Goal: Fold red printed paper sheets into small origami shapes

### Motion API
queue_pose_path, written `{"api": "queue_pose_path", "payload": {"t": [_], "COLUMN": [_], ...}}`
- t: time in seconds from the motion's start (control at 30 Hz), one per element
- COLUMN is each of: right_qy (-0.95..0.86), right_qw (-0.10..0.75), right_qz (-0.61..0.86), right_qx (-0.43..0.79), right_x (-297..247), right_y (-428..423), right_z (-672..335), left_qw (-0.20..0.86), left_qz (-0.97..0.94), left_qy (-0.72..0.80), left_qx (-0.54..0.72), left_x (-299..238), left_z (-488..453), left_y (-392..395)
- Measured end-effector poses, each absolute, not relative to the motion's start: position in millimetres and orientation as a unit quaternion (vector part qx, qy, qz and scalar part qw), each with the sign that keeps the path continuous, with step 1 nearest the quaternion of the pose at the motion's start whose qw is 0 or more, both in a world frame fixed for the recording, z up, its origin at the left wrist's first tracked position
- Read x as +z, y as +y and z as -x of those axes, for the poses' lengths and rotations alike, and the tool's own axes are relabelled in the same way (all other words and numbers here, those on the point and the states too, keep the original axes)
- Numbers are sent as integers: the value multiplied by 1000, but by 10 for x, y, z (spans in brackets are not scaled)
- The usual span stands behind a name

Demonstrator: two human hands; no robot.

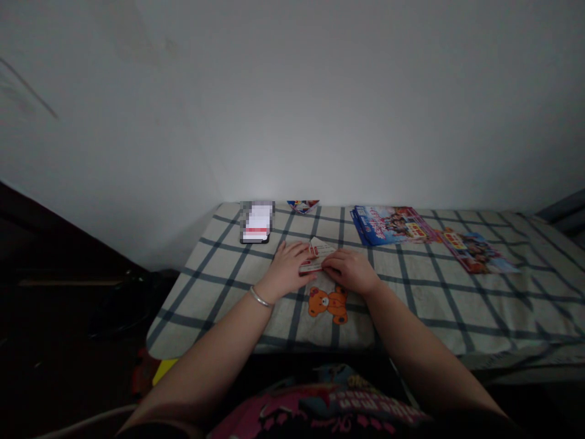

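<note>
A small folded paper (pixel 319 254), white with red print, lies on a checked tablecloth (pixel 411 292). My left hand (pixel 287 268) rests flat on the paper's left part, fingers stretched out over it; a silver bangle circles that wrist. My right hand (pixel 350 270) presses on the paper's right edge with its fingers curled down against the fold. Both hands touch the same paper, and part of it is hidden under them.
A phone (pixel 256 222) lies at the back left of the table. A small folded colourful paper (pixel 302 205) sits by the wall. Colourful printed sheets (pixel 388 224) and another sheet (pixel 475 250) lie at the back right. An orange bear print (pixel 328 303) marks the cloth.
</note>
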State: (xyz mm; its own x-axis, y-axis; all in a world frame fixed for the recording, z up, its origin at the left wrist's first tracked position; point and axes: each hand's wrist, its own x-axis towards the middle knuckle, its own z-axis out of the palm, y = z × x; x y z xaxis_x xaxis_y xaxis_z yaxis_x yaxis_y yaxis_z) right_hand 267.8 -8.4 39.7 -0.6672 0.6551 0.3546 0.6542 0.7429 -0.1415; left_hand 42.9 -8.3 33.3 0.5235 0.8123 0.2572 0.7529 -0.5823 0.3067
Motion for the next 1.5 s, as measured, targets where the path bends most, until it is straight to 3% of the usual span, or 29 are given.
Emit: {"api": "queue_pose_path", "payload": {"t": [0.33, 0.8, 1.5], "right_qy": [-902, -900, -870], "right_qw": [204, 181, 220], "right_qz": [381, 393, 440], "right_qx": [9, -42, 24], "right_x": [403, 344, 367], "right_y": [-66, -51, -33], "right_z": [-2646, -2560, -2654], "left_qw": [20, 19, 5], "left_qz": [-879, -878, -865], "left_qy": [443, 437, 457], "left_qx": [174, 194, 204], "left_x": [357, 340, 371], "left_z": [-442, -437, -409], "left_y": [-84, -75, -51]}}
